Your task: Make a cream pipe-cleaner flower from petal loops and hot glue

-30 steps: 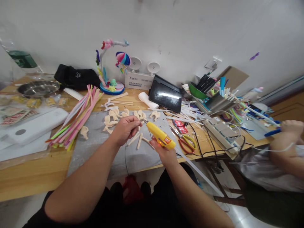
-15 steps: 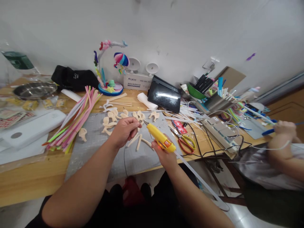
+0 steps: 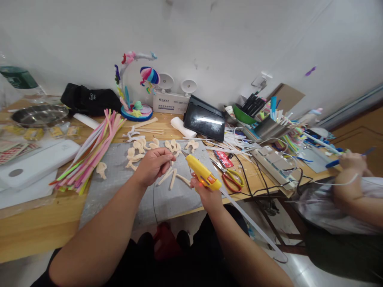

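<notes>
My left hand (image 3: 155, 164) is closed in a pinch over the grey mat (image 3: 116, 199). A thin dark wire (image 3: 153, 203) hangs down from it, its top end poking out near the fingertips. In my right hand (image 3: 208, 194) is a yellow glue gun (image 3: 202, 172), its nozzle pointing up and left toward the left fingertips, a small gap apart. A long translucent stick trails from the gun's back end. Several cream curled pieces (image 3: 139, 145) lie on the mat behind my left hand, and short cream strips (image 3: 173, 178) lie between the hands.
Pink and white fuzzy stems (image 3: 98, 153) lie at left beside a white device (image 3: 38, 161). Pliers (image 3: 232, 180), cables and a power strip (image 3: 273, 167) are at right. A black tray (image 3: 205, 119) leans at the back. Another person's hands (image 3: 353, 162) work at far right.
The whole view has shifted slightly, with the table things a little further left. The gun's nozzle is slightly further from my left fingertips. Both hands keep their grips.
</notes>
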A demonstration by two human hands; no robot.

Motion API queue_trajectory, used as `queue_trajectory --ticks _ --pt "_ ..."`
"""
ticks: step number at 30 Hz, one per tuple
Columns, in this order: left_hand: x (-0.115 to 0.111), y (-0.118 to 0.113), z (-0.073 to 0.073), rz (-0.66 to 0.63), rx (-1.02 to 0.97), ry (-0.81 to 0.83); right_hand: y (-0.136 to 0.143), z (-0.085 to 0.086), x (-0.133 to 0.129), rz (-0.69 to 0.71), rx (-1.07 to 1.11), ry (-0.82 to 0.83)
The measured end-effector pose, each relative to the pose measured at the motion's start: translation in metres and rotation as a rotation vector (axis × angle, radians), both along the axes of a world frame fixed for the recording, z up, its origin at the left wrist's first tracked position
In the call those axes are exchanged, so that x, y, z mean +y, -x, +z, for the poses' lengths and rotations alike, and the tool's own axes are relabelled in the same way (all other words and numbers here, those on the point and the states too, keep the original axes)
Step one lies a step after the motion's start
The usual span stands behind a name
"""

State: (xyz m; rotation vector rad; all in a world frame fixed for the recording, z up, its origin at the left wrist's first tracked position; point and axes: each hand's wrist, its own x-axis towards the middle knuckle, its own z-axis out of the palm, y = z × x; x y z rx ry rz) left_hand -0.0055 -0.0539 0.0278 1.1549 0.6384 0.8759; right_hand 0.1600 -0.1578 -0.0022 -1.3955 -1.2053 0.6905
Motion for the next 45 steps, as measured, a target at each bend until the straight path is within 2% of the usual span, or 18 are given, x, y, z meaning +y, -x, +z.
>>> queue_trajectory --ticks 5,9,14,18,22,27,29,31,34,36,39,42,45 --pt "0.001 0.002 0.001 0.004 0.007 -0.001 -0.003 -0.008 -0.004 0.083 0.335 0.057" --pt "0.003 0.002 0.000 0.002 0.024 -0.005 -0.013 -0.007 -0.006 0.103 0.423 0.111" --pt "0.005 0.001 0.000 0.004 0.042 0.014 -0.071 -0.007 -0.003 -0.153 0.176 0.274" --pt "0.005 0.002 0.000 0.008 0.058 0.016 -0.116 -0.011 0.000 -0.168 0.072 0.412" --pt "0.005 0.002 -0.001 0.023 0.054 0.021 -0.130 -0.013 0.007 -0.190 -0.063 0.480" --pt "0.006 0.001 0.001 0.040 0.043 0.013 -0.137 -0.010 0.006 -0.369 -0.398 0.428" --pt "0.006 0.001 0.001 0.055 0.035 0.019 -0.135 -0.007 0.004 -0.441 -0.522 0.362" --pt "0.006 0.000 0.002 0.068 0.028 0.029 -0.123 -0.005 0.005 -0.438 -0.611 0.284" --pt "0.006 -0.001 0.001 0.066 0.023 0.036 -0.088 -0.001 0.023 -0.230 -0.697 0.181" --pt "0.006 -0.002 0.000 0.054 0.024 0.035 -0.058 0.003 0.046 -0.043 -0.726 0.132" --pt "0.008 -0.001 0.000 0.051 0.031 0.035 -0.022 0.006 0.085 0.164 -0.751 0.079" --pt "0.009 0.001 -0.001 0.062 0.024 0.032 -0.004 0.003 0.112 0.223 -0.689 0.113" --pt "0.009 0.001 -0.002 0.066 -0.005 0.037 -0.003 -0.001 0.119 0.193 -0.598 0.117"
